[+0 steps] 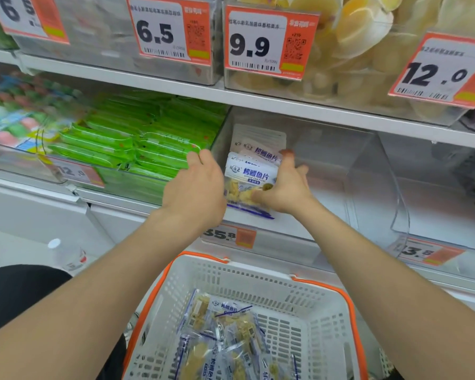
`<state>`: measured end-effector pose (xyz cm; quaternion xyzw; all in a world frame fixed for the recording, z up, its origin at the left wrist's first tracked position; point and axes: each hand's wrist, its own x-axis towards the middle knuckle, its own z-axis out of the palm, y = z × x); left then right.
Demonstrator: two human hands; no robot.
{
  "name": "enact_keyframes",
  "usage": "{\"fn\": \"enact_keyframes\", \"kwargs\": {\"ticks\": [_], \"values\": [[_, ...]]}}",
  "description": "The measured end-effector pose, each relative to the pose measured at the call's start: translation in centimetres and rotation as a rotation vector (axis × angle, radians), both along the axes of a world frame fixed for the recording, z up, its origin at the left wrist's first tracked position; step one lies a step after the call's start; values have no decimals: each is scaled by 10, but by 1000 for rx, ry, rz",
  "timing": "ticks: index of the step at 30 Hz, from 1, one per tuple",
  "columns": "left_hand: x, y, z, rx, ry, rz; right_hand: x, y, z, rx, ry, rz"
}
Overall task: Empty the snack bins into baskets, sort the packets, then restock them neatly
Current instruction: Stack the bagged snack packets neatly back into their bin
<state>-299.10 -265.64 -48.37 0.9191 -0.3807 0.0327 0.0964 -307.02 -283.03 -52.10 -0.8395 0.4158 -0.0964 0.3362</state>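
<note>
Just beside left hand [195,186], fish packet [246,175] in right-hand grip [284,192].

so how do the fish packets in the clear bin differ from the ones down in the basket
The bin packets stand upright in a row with their fronts facing out, while the basket packets lie in a loose heap, tilted every way. The right hand grips the front bin packets, with the left hand open beside them; nothing touches the basket packets. Both have the same white-and-blue wrapper with yellowish pieces showing.
</note>
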Motion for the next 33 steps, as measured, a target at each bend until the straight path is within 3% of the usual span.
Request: {"fn": "enact_keyframes", "kwargs": {"ticks": [4,8,13,17,27,33], "values": [[3,-3,-6,36,-50,-10,13,-3,4,93,-21,-29],[2,-6,-6,41,-60,19,18,-10,1,-212,-127,101],[0,-7,-6,35,-69,31,27,-7,-14,-593,86,164],[1,-6,-6,28,-63,31,27,-13,-9,-487,125,180],[2,-4,-4,20,-36,14,26,-11,-3,-542,280,357],[1,-4,-3,16,-28,14,26,-11,-5,-730,299,342]]}}
